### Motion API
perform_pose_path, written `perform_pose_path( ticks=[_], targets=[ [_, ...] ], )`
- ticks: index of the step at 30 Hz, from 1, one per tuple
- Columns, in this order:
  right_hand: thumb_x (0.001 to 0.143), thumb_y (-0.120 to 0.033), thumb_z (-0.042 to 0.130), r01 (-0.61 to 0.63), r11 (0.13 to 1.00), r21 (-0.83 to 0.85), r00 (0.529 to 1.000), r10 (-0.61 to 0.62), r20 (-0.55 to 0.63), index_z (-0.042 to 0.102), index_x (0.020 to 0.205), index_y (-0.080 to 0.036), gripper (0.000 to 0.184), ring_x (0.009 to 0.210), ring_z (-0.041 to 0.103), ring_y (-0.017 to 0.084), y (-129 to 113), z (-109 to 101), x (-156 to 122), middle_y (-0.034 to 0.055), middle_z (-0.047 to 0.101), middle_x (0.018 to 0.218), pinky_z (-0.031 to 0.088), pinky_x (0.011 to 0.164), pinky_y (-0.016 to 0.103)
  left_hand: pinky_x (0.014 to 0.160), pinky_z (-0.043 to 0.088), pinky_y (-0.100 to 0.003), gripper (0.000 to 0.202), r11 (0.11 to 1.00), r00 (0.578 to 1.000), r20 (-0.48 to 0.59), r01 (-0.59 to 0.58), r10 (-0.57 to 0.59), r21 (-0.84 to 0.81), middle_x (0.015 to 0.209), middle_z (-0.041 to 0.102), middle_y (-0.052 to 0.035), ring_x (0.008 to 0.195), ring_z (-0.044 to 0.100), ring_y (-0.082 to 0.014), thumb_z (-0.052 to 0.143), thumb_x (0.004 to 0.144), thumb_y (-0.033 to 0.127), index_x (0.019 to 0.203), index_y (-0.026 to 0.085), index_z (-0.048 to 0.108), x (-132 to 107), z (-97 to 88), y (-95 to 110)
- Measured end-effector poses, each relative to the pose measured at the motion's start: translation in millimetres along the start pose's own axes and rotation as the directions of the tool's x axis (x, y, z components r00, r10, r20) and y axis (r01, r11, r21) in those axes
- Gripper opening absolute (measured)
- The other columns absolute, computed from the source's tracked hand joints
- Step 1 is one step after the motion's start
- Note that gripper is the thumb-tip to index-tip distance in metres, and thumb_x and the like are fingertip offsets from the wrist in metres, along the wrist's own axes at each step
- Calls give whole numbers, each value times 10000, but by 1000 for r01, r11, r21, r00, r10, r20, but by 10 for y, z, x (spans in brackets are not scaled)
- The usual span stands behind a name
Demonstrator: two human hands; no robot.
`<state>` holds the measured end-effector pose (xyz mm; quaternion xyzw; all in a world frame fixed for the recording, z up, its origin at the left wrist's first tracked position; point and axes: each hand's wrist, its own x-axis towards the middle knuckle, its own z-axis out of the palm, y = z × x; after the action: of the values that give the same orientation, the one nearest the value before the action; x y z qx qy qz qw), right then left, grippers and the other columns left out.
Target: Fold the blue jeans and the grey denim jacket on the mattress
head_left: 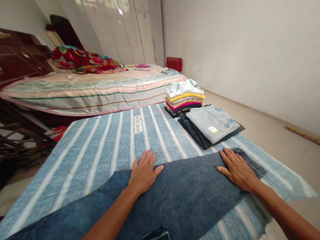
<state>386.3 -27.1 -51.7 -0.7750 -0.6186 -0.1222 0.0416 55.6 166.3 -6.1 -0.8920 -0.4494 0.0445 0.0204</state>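
Observation:
A dark blue denim garment lies spread flat across a blue and white striped sheet on the floor. My left hand presses flat on the denim's far edge, fingers stretched out. My right hand lies flat on the denim's right end, near its ribbed hem, fingers also stretched. Neither hand grips anything.
Folded light denim on a black garment lies at the sheet's far right. Behind it stands a stack of folded coloured clothes. A mattress with a red floral cloth runs behind. Dark wooden furniture is left, a white wall right.

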Motion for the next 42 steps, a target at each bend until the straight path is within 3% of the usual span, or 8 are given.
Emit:
perform_pose_path(
  ticks=[21,33,37,42],
  targets=[
    [910,-595,265,33,997,-63,998,-36,-51,413,1363,-77,705,1335,323,310,62,150,-62,175,396,1425,344,1045,477,1101,186,-504,681,998,1000,8,5,-5,-65,1521,219,-97,1403,174,-262,253,909,589,1422,147,326,-23,-7,0],
    [904,-600,264,44,999,-18,996,-45,-74,404,1361,-73,711,1335,321,317,94,223,-77,191,389,1425,358,1031,495,1101,178,-516,677,992,999,42,11,-6,-123,1521,222,-106,1405,164,-267,254,907,592,1412,149,338,-10,-9,-10],
    [910,-588,264,38,999,23,995,-36,-90,394,1362,-70,699,1317,355,310,97,157,-73,202,384,1424,365,1031,482,1096,218,-484,639,983,999,52,14,-5,-185,1505,263,-134,1396,202,-260,265,924,550,1396,128,347,39,-61,-72],
    [925,-547,264,71,997,25,985,-67,-156,418,1342,-72,651,1298,386,295,122,-15,-64,197,409,1407,364,1042,449,1097,216,-487,576,989,998,-4,56,-57,-135,1499,270,-155,1390,214,-275,295,939,488,1367,110,372,49,-114,-250]
  ],
)
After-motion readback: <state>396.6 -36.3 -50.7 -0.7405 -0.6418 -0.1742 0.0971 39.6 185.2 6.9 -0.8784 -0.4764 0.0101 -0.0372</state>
